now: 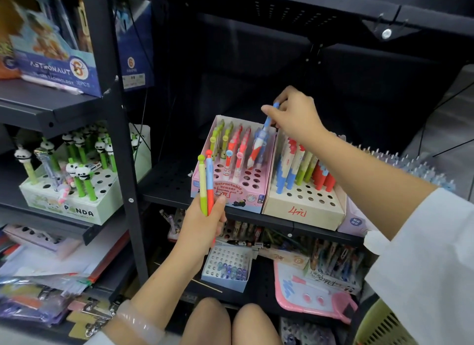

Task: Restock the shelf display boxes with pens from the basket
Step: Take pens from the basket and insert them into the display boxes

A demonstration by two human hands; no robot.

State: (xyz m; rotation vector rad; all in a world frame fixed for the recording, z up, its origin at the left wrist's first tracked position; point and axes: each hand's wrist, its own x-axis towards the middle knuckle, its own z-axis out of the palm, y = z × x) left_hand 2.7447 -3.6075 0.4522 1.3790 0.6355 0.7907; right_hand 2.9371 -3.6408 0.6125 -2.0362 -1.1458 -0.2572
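Head view: right hand (295, 113) pinched a blue-topped pen (264, 131), long axis tilted down-left into the pink cardboard display box (230, 193); left hand (202, 224) gripped two spare pens (206, 183) upright, nearer the box front.

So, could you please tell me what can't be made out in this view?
- Basket: cut off by the bottom-right edge; contents unseen.
- Blue pen tip: hidden among the pink box's pens.
- Left hand's two pens: lower ends hidden in its grip.
- Lower-shelf boxes: dim, labels unreadable.

Panda box (77, 211), pink board (307, 293), perhaps papers (51, 262) below.
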